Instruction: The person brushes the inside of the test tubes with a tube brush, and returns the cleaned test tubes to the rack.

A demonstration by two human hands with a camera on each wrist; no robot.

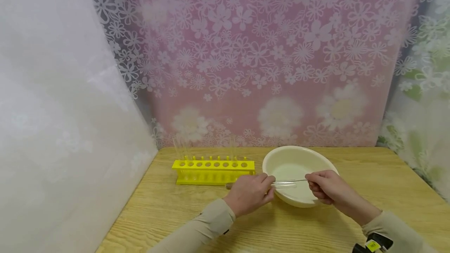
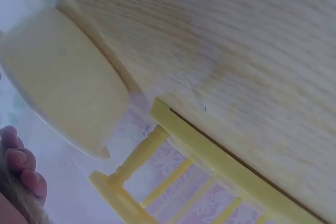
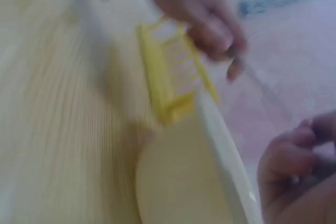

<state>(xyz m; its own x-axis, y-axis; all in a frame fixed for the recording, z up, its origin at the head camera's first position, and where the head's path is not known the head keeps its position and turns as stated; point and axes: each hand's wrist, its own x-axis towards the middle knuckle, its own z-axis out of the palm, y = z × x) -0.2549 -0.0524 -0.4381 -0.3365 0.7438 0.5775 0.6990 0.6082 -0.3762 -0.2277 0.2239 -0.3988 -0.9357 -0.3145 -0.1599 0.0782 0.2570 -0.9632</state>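
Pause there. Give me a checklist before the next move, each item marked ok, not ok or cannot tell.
1. Left hand grips the clear, slender, straight tube: ok.
2. Right hand pinches the thin, grey, metal-looking wire: ok.
3. Tube over the cream, round, plastic-looking basin: ok, judging by the head view.
4. Yellow, eight-hole, plastic-looking rack upright on the pale wood-grain table: ok.
5. Space in the rack: ok, no tubes rise from its middle.
6. Tube clean inside: cannot tell, too small to see.
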